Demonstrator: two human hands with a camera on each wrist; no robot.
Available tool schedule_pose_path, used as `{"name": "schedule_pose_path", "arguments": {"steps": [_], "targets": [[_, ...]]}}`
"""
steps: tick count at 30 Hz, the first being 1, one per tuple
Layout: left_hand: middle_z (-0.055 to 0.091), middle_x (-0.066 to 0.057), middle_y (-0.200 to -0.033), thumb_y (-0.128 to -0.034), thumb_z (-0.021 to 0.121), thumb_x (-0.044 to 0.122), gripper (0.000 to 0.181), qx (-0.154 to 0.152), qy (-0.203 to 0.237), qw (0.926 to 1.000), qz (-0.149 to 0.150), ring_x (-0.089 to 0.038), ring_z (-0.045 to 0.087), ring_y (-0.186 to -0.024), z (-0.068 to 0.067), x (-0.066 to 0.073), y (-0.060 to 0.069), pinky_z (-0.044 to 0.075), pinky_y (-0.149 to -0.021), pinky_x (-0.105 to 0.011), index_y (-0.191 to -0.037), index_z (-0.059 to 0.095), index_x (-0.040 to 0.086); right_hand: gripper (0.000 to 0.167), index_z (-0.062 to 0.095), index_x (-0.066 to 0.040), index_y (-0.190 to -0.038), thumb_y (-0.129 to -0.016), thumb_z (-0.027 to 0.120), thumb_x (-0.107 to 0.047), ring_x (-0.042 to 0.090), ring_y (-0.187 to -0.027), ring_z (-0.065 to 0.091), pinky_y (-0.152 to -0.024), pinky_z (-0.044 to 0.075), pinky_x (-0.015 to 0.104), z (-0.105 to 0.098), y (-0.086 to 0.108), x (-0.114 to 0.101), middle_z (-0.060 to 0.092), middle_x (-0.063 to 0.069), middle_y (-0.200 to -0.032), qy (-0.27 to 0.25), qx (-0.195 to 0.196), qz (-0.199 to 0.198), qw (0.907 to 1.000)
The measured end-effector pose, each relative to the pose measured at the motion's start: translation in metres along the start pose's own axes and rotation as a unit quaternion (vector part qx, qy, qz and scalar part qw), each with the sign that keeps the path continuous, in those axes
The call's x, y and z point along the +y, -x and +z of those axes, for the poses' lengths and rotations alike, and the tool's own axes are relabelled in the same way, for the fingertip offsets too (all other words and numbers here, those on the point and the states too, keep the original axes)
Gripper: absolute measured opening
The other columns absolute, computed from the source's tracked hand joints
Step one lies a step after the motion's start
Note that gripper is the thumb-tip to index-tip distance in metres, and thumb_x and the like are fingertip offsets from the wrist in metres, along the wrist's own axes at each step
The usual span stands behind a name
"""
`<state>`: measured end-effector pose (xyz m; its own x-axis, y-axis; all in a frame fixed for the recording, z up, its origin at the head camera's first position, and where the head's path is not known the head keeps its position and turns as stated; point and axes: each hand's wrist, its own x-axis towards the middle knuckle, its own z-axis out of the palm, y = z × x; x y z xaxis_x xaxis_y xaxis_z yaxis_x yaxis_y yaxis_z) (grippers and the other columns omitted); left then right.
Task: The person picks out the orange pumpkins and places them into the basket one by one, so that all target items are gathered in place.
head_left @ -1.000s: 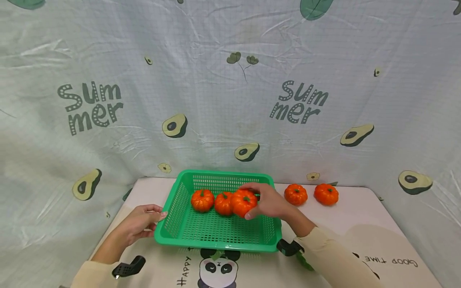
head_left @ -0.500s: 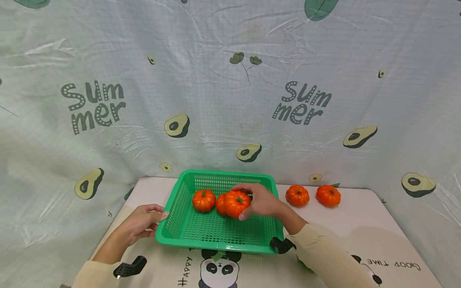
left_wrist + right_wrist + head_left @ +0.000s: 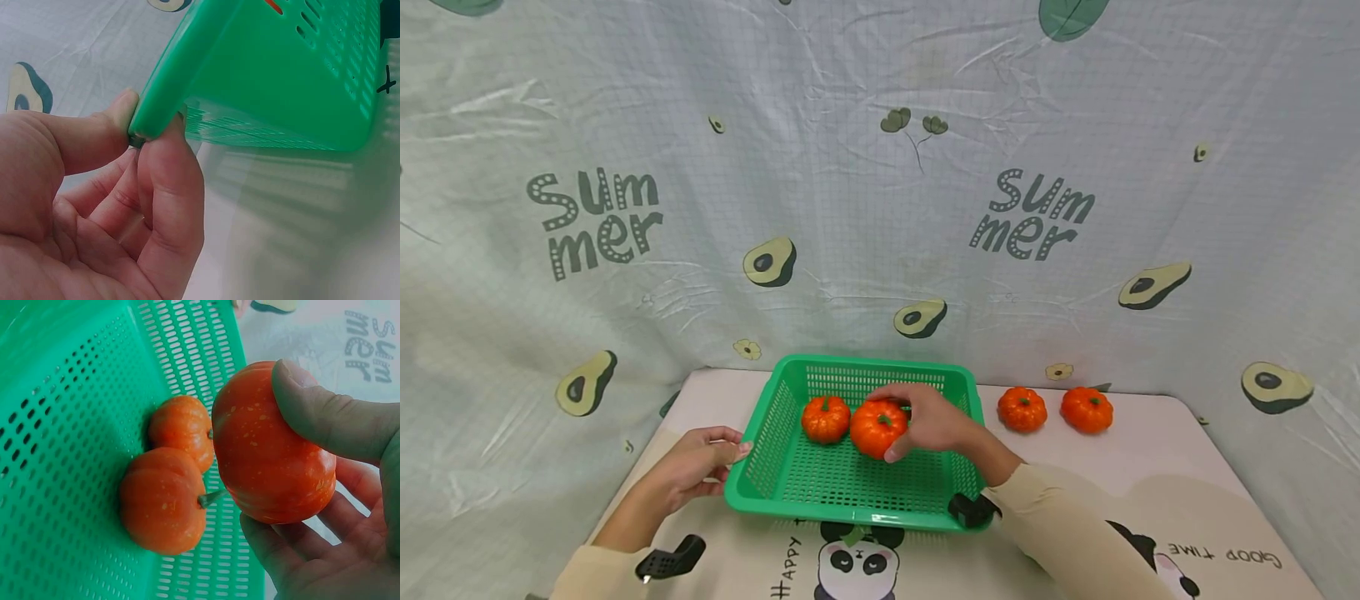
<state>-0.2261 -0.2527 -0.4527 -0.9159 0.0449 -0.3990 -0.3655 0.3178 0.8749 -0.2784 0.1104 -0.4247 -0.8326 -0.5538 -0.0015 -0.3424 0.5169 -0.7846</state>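
Note:
A green plastic basket with slotted walls stands on the table. My left hand pinches its left rim between thumb and fingers, as the left wrist view shows up close. My right hand grips a small orange pumpkin over the inside of the basket. Two more pumpkins lie within: one to the left of the held one, and a second pumpkin with a green stem, seen in the right wrist view but hidden behind the held one in the head view.
Outside the basket, two orange pumpkins sit on the table's back right. A printed cloth hangs behind the table. A panda print shows at the table's front.
My right hand has carried its pumpkin leftward inside the basket, now covering the pumpkin behind it in the head view. My left hand has stayed on the rim.

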Motion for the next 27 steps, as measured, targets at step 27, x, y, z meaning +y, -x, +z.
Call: {"name": "schedule_pose_path", "arguments": {"steps": [27], "targets": [[0.063, -0.001, -0.078, -0.1017, 0.067, 0.022, 0.031, -0.008, 0.007, 0.9999, 0.004, -0.016, 0.055, -0.070, -0.001, -0.001, -0.001, 0.053, -0.062, -0.032, -0.121, 0.057, 0.000, 0.079, 0.066, -0.020, -0.137, -0.065, 0.095, -0.004, 0.025, -0.116, 0.058, -0.098, 0.053, 0.046, 0.019, -0.021, -0.009, 0.062, 0.006, -0.140, -0.001, -0.041, -0.002, 0.9992]]}}
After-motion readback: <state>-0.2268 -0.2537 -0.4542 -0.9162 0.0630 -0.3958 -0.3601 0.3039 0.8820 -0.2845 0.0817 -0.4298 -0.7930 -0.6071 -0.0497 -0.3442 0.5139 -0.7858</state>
